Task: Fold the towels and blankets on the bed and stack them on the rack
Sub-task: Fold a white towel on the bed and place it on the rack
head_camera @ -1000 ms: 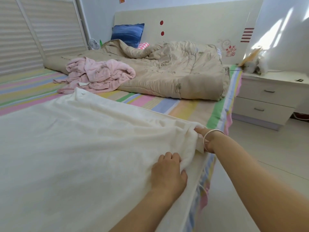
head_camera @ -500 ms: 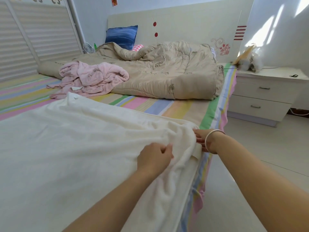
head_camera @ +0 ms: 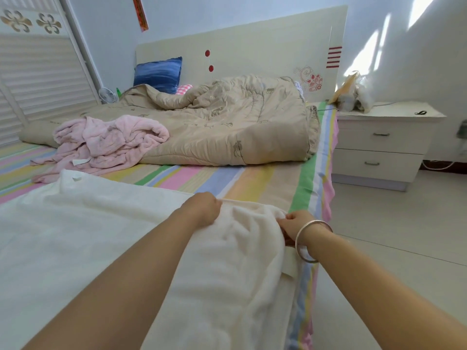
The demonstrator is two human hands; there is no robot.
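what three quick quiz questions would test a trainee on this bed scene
1. True or false: the left hand and the right hand both grip the white blanket.
2. Where does the crumpled pink towel lie? A) on the nightstand B) on the striped sheet, against the beige quilt C) on the floor
3. Fill in: the right wrist wears a silver ____.
Key: 1 true; 2 B; 3 bangle.
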